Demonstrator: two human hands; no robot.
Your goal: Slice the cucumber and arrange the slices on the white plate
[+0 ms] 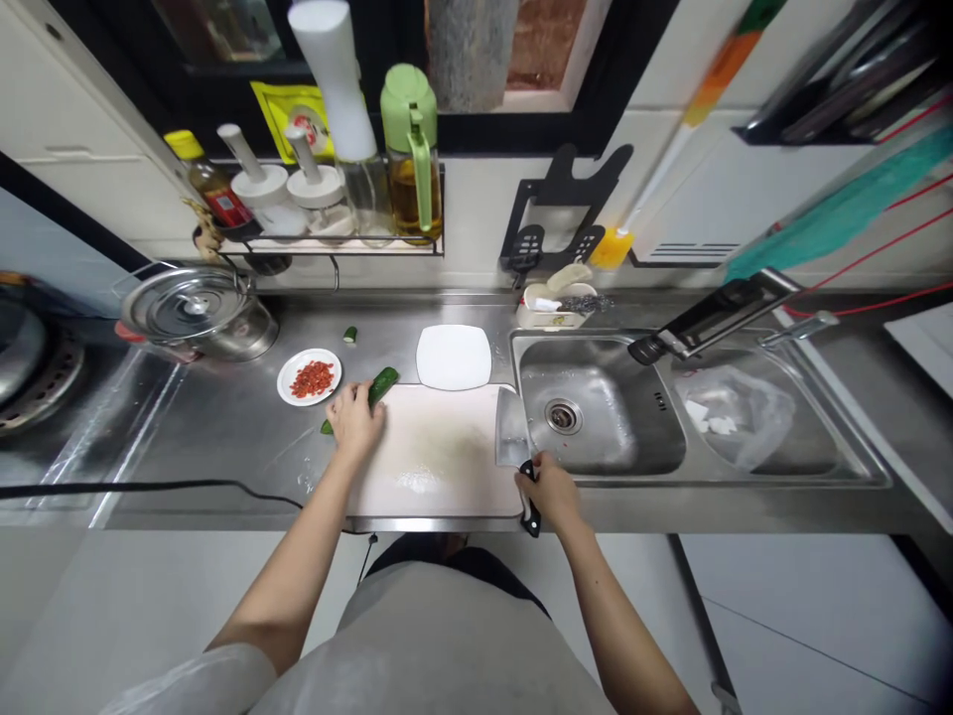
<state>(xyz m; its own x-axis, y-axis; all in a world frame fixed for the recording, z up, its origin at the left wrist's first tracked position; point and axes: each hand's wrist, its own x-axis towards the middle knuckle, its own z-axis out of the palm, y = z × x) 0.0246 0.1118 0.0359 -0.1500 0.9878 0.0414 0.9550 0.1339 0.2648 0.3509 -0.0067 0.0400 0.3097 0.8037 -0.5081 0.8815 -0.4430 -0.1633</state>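
Observation:
My left hand point(357, 422) is closed over a dark green cucumber piece point(384, 384) at the upper left corner of the white cutting board point(439, 497). Another bit of green point(326, 427) shows beside that hand, partly hidden. At the board's right edge, my right hand point(549, 492) grips the black handle of a kitchen cleaver point(511, 427), its broad blade over the board. The board's surface looks wet. A white square plate point(454, 357) stands just behind the board. Left of it are a cucumber end point(349, 335) and a small white plate point(283, 382) of chopped red pieces point(311, 377).
A double steel sink point(611, 437) adjoins the board on the right, with a plastic bag point(759, 417) in its far basin. The faucet point(707, 318) reaches over it. A lidded pot point(201, 308) stands at left. A black cable point(186, 487) crosses the counter's front.

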